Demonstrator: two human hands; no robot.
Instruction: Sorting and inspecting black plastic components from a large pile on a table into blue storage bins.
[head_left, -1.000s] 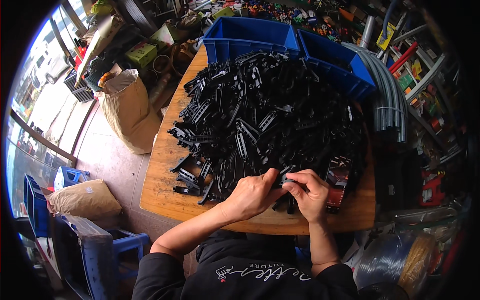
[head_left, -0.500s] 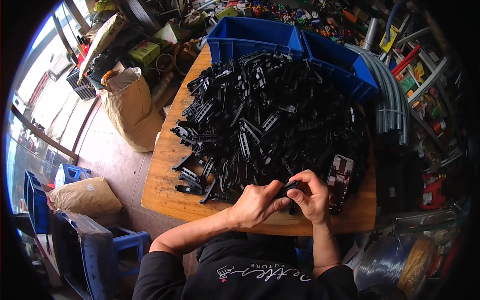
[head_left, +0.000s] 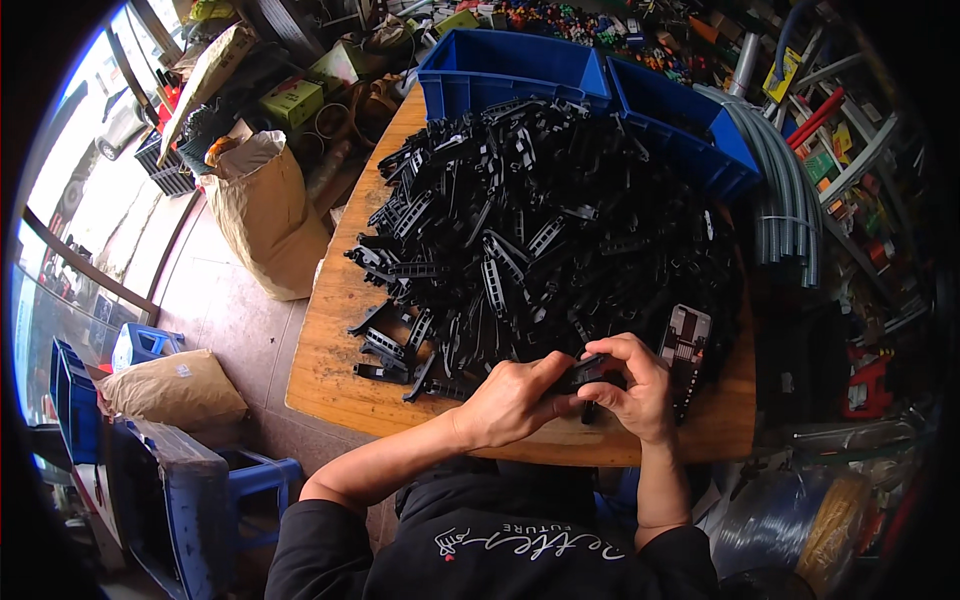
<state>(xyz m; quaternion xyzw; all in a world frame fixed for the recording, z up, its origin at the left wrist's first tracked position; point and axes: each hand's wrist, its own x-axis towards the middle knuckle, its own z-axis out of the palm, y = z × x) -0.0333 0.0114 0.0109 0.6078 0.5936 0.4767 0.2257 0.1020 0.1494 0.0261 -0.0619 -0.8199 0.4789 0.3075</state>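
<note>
Near the front edge of the wooden table, my left hand (head_left: pixel 512 400) and my right hand (head_left: pixel 636 388) meet around a small black plastic part (head_left: pixel 592 371). Fingers and thumbs of both hands pinch it from either side, so much of its shape is covered. Just beyond my hands spreads a big heap of black plastic parts (head_left: pixel 490 240), many long and narrow with ladder-like slots. To the right of my right hand lies a flat grey and black piece (head_left: pixel 686 340) with a patterned face, perhaps a phone; its lower part runs into dark shadow.
Two blue bins (head_left: pixel 515 75) stand at the table's (head_left: pixel 340 385) far edge. Bundled grey tubes (head_left: pixel 785 190) hang beyond the right corner. Paper sacks (head_left: pixel 265 215) and a blue stool (head_left: pixel 255 490) are on the floor at left. A clear coil roll (head_left: pixel 780 530) sits at lower right.
My right hand has shifted slightly right and its fingers have spread around the black part, showing more of it. The left hand stays nearly in place. The whole view has moved a little.
</note>
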